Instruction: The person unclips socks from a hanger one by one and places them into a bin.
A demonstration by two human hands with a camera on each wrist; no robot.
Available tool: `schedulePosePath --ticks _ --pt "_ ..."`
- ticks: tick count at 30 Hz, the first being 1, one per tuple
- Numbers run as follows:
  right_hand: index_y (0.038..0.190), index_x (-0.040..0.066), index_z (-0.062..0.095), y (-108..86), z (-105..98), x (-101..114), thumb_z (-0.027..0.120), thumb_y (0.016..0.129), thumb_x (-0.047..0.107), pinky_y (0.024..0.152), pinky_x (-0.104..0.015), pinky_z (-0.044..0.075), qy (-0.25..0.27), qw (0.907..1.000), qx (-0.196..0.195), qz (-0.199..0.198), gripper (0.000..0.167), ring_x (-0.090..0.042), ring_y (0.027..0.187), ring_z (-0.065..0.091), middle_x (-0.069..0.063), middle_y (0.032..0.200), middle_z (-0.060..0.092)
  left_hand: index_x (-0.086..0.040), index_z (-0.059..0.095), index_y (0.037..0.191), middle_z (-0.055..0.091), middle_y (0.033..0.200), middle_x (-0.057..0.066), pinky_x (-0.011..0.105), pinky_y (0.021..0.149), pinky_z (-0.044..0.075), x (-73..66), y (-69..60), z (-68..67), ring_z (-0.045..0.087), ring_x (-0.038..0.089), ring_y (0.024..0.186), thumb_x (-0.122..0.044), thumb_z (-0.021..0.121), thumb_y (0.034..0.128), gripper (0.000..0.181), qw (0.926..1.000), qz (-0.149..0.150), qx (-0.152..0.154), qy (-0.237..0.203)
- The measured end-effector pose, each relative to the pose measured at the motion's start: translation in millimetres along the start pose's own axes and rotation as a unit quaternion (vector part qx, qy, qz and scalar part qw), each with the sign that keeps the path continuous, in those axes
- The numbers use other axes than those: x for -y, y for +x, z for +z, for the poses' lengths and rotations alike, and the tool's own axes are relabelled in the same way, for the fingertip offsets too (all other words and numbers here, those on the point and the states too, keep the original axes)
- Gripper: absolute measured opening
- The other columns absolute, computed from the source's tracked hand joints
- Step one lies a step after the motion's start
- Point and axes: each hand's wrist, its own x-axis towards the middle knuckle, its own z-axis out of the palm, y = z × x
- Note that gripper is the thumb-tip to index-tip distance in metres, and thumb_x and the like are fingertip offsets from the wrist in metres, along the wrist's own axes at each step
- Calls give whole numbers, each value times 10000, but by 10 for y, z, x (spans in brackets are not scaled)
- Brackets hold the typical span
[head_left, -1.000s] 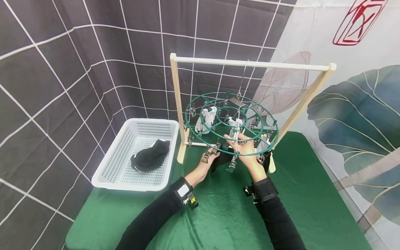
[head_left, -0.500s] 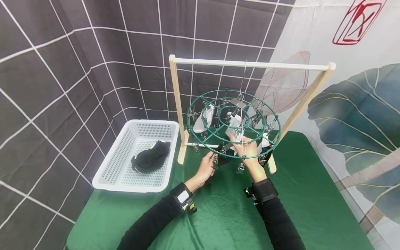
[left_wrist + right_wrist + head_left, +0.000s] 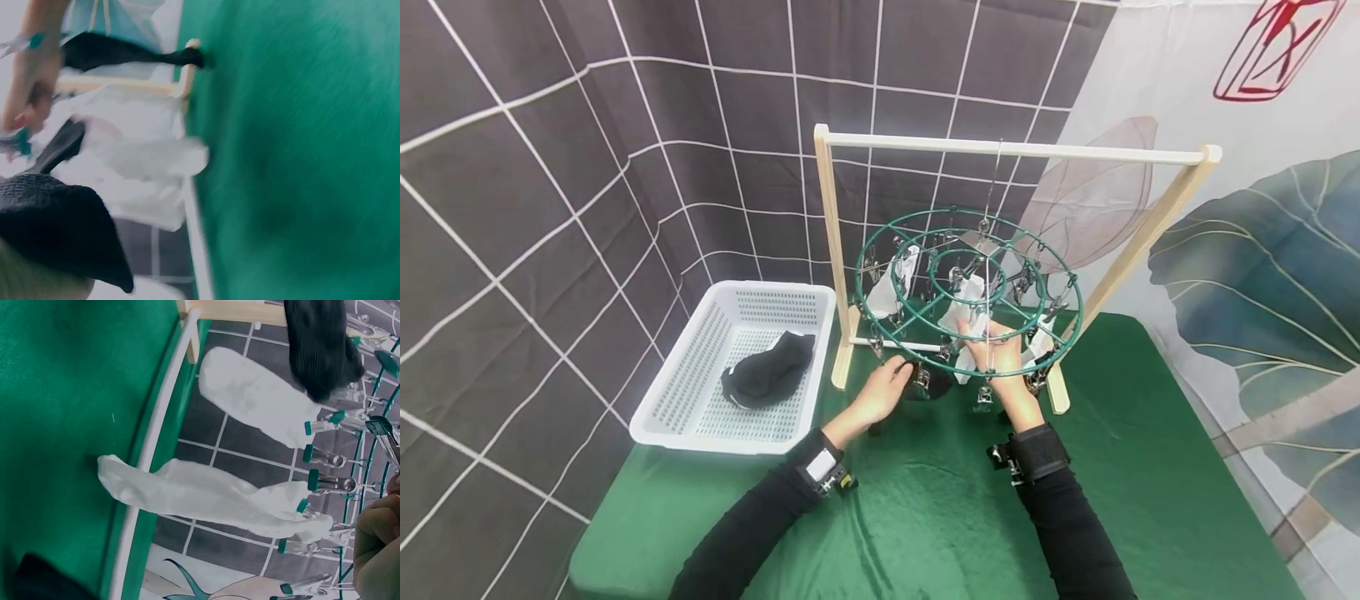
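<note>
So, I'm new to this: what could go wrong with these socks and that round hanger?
The green round hanger hangs by one thin hook on the rack, so a tug from the right hand, pinching a clip, might tip it. The black sock in the left hand could drop onto the green cloth if poorly clipped.
</note>
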Motion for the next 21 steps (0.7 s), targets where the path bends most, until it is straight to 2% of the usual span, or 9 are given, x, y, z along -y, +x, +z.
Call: schedulePosePath --ticks 2,5,7,9,12,15,17,19,21 --pt "529 54 528 -3 -13 -9 704 838 168 434 -237 255 55 10000 -32 58 374 -106 448 357 -24 470 463 -61 522 909 393 678 -14 267 566 357 -31 -28 -145 403 132 610 -194 407 1020 208 9975 205 376 561" --pt "527 55 543 -5 -29 -16 700 842 193 428 -253 258 3 10000 4 74 379 -132 446 369 -19 463 461 -63 536 867 440 690 -8 280 601 404 -88 -84 -391 456 143 647 -170 432 1008 206 9864 527 934 1245" --pt "545 45 580 -3 -34 -24 694 847 211 432 -252 284 -71 9999 46 80 363 -155 456 408 -39 471 504 -68 561 876 510 725 2 288 651 449 -136 -125 -566 515 149 693 -174 449 1002 199 9775 675 1134 1644" --pt "571 27 614 0 -34 -36 687 855 205 443 -252 320 -169 9998 72 -25 343 -185 465 459 -79 496 562 -48 583 909 572 783 55 328 695 482 -189 -154 -755 562 195 740 -184 446 1003 214 9713 689 1315 1861" --pt "613 -3 657 4 -36 -38 682 860 179 476 -256 370 -249 9994 68 -212 308 -226 496 540 -133 565 635 -16 609 1071 647 994 140 399 839 500 -222 -170 -1039 619 269 927 -200 420 1011 271 9625 689 1420 2206" --pt "627 -14 671 0 -41 -17 687 853 173 474 -254 355 -200 9996 48 -175 294 -229 499 531 -141 579 645 -4 599 1060 641 999 161 440 883 478 -200 -154 -1308 612 306 973 -192 401 1016 277 9550 686 1463 2488" --pt "631 -7 675 -4 -40 -11 695 845 184 463 -241 321 -117 9999 43 5 287 -191 487 486 -118 538 613 -15 598 1003 638 945 146 446 884 472 -137 -133 -1465 615 311 952 -173 404 1013 250 9511 760 1408 2643" --pt "625 6 671 -14 -35 -11 701 840 201 446 -234 284 -13 9998 63 202 292 -149 471 421 -79 489 555 4 588 999 632 944 175 469 899 460 -53 -123 -1600 610 346 965 -156 403 1011 244 9501 681 1350 2728" --pt "621 17 670 -23 -26 -17 706 841 209 437 -227 269 49 9996 73 255 295 -109 456 386 -44 467 511 39 585 1070 632 1038 221 490 944 439 59 -117 -1713 594 385 1037 -140 401 1009 264 9509 531 1278 2769"
